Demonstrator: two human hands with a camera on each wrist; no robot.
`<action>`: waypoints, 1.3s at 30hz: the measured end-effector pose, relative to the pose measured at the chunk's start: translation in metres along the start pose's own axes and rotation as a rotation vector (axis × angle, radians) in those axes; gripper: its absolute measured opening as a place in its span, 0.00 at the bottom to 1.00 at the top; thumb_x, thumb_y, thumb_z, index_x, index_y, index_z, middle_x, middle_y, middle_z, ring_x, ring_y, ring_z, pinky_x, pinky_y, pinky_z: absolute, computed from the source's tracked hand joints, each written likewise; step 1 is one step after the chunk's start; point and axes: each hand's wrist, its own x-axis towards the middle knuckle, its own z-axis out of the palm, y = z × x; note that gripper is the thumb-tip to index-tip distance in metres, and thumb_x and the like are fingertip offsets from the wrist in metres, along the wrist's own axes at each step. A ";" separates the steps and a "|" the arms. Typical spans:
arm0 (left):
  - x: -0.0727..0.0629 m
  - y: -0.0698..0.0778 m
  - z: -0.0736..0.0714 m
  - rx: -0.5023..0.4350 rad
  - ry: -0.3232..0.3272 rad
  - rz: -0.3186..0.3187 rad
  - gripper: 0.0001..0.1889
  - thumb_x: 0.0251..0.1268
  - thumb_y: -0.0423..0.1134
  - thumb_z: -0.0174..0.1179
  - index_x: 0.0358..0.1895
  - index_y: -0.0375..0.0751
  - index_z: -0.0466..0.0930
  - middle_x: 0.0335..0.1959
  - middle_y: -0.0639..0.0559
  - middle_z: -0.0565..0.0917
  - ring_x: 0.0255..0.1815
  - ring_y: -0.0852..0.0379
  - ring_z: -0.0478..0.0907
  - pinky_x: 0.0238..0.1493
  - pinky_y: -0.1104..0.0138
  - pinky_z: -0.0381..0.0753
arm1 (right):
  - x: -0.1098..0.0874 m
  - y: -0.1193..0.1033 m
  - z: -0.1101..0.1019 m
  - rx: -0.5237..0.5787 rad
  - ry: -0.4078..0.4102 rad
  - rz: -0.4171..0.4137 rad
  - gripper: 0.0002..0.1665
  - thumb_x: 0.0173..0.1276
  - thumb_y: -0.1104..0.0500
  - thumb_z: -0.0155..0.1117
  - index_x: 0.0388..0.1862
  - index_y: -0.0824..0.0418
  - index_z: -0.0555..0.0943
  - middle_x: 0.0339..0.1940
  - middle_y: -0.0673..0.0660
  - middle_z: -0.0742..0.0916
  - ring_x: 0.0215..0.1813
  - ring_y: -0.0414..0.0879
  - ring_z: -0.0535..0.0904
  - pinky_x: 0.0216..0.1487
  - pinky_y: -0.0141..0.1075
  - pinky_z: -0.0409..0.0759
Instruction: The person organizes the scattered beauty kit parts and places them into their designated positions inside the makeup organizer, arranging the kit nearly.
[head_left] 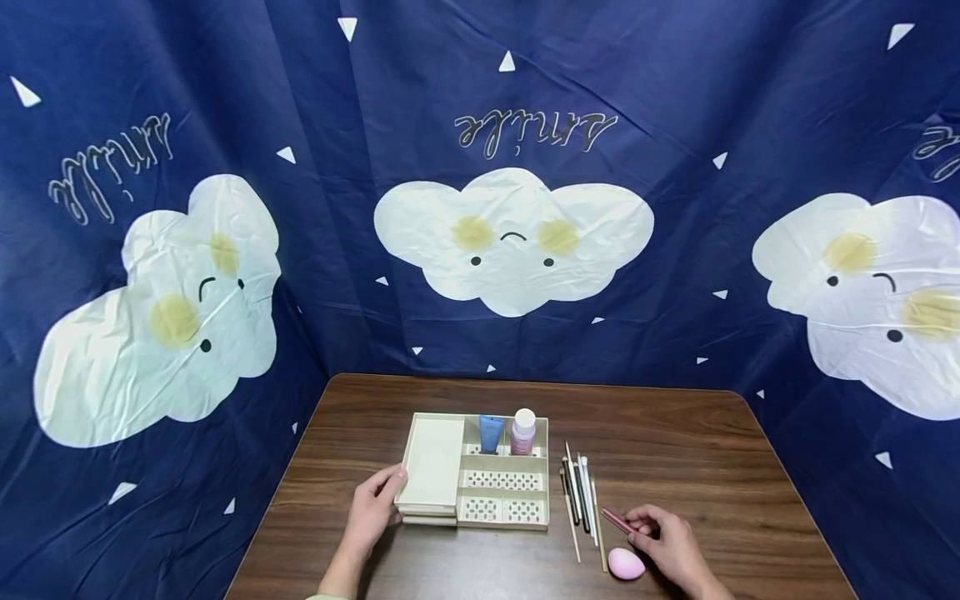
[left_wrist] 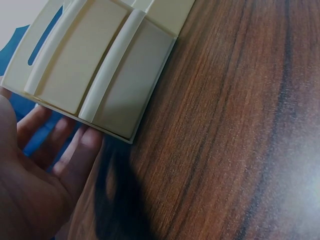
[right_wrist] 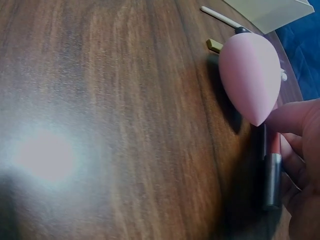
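My left hand point(head_left: 372, 507) grips the left side of a cream storage box point(head_left: 504, 527), its fingertips against the box side in the left wrist view. Stacked drawer fronts point(left_wrist: 127, 75) show there. In the box's back compartments stand a blue tube point(head_left: 491, 434) and a pink bottle with a white cap point(head_left: 523, 433). My right hand point(head_left: 667, 542) pinches a slim dark red lip gloss tube point(head_left: 618, 521); the right wrist view shows its dark shiny end point(right_wrist: 272, 180). A pink makeup sponge point(head_left: 626, 564) lies on the table just beside that hand.
Several makeup brushes point(head_left: 585, 500) lie loosely side by side between the box and my right hand. The wooden table point(head_left: 675, 442) has rounded far corners. Dark blue cloth point(head_left: 322, 250) with printed clouds hangs behind and on both sides.
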 end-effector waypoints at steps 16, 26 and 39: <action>0.000 -0.002 0.000 -0.013 -0.008 -0.018 0.24 0.76 0.46 0.61 0.66 0.35 0.79 0.42 0.43 0.85 0.32 0.54 0.85 0.31 0.58 0.90 | 0.013 -0.008 -0.010 -0.063 0.020 -0.021 0.15 0.53 0.70 0.77 0.36 0.52 0.90 0.28 0.40 0.87 0.32 0.28 0.78 0.34 0.29 0.78; -0.001 0.001 0.000 -0.021 -0.019 -0.013 0.25 0.76 0.47 0.61 0.67 0.34 0.78 0.44 0.42 0.86 0.33 0.54 0.85 0.31 0.59 0.90 | 0.027 -0.018 -0.012 -0.096 -0.003 -0.039 0.15 0.53 0.68 0.78 0.35 0.49 0.90 0.33 0.42 0.89 0.35 0.30 0.79 0.37 0.33 0.81; 0.002 0.006 -0.002 0.029 -0.028 -0.013 0.25 0.73 0.50 0.63 0.63 0.35 0.81 0.49 0.37 0.86 0.37 0.51 0.86 0.33 0.57 0.91 | 0.038 -0.031 -0.010 -0.039 -0.057 -0.045 0.14 0.55 0.68 0.78 0.37 0.50 0.90 0.35 0.44 0.89 0.35 0.31 0.80 0.37 0.31 0.82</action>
